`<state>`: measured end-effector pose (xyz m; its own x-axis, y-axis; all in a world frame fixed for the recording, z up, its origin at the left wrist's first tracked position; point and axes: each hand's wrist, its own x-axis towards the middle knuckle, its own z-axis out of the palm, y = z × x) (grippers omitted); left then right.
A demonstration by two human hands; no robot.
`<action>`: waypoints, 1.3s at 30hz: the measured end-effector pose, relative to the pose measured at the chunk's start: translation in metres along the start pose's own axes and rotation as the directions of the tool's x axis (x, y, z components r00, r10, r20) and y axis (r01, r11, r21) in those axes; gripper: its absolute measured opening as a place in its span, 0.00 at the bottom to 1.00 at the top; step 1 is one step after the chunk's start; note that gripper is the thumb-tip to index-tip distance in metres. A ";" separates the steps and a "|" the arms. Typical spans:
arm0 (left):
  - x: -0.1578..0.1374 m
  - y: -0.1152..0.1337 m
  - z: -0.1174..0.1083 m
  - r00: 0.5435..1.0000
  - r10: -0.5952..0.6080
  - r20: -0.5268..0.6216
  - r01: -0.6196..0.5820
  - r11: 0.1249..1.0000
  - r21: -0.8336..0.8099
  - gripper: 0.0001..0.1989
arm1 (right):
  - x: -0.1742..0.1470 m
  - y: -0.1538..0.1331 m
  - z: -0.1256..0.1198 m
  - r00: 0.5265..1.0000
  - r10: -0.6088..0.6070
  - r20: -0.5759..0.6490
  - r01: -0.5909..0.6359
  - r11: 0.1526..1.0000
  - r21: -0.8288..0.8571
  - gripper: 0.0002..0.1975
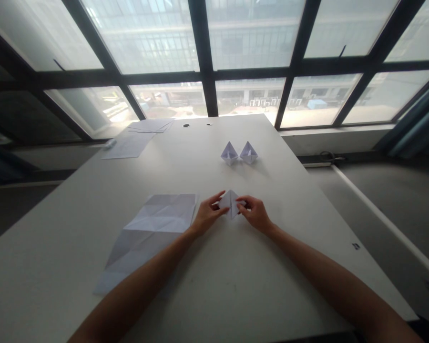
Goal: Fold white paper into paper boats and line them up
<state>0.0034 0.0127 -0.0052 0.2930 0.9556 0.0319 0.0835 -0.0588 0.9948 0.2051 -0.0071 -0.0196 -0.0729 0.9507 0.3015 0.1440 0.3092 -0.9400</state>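
Observation:
A small white folded paper (230, 199), diamond-shaped with a line down its middle, is held between my two hands just above or on the table. My left hand (209, 213) pinches its left corner between thumb and fingers. On the other side, my right hand (254, 212) grips the right corner in the same way. Farther back stand two folded paper pieces side by side, a left one (229, 155) and a right one (249, 154), each with a pointed peak. Beside my left forearm lies a large creased sheet of paper (157, 216), partly covered by that arm.
All this is on a white table (289, 281). Flat papers (128, 145) lie at its far left, near two round holes. Large windows (250, 38) rise behind the far edge. A pale pipe (375, 205) runs along the floor on the right.

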 end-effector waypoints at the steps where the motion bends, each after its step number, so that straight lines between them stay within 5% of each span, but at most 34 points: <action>1: 0.000 0.001 0.000 1.000 0.018 0.020 -0.018 1.000 0.017 0.40 | 0.001 0.001 0.001 1.000 0.022 0.001 -0.022 1.000 0.007 0.17; 3: 0.001 0.003 0.000 0.995 0.037 0.092 -0.044 0.996 0.075 0.36 | 0.003 0.003 0.001 0.998 0.044 0.033 -0.045 0.999 0.012 0.21; 7: 0.000 0.009 0.001 0.986 0.001 0.165 -0.041 0.970 0.241 0.20 | 0.005 0.003 -0.002 0.986 0.037 0.162 -0.024 0.996 -0.080 0.11; 14: 0.001 0.002 0.003 0.954 0.009 0.300 -0.116 0.933 0.341 0.24 | 0.003 0.004 -0.004 0.974 0.039 0.222 -0.008 0.990 -0.141 0.18; 29: 0.003 -0.002 0.002 0.942 0.014 0.336 -0.116 0.950 0.289 0.25 | 0.005 0.006 -0.006 0.936 0.061 0.348 -0.009 0.989 -0.149 0.21; 39: 0.003 0.003 0.001 0.945 0.001 0.327 -0.082 0.969 0.234 0.26 | 0.004 0.004 -0.007 0.947 0.074 0.313 -0.047 0.995 -0.092 0.21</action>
<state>0.0056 0.0151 -0.0025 0.5881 0.8088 -0.0005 0.2795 -0.2027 0.9385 0.2121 -0.0018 -0.0209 -0.3671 0.9152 0.1662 0.2378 0.2651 -0.9344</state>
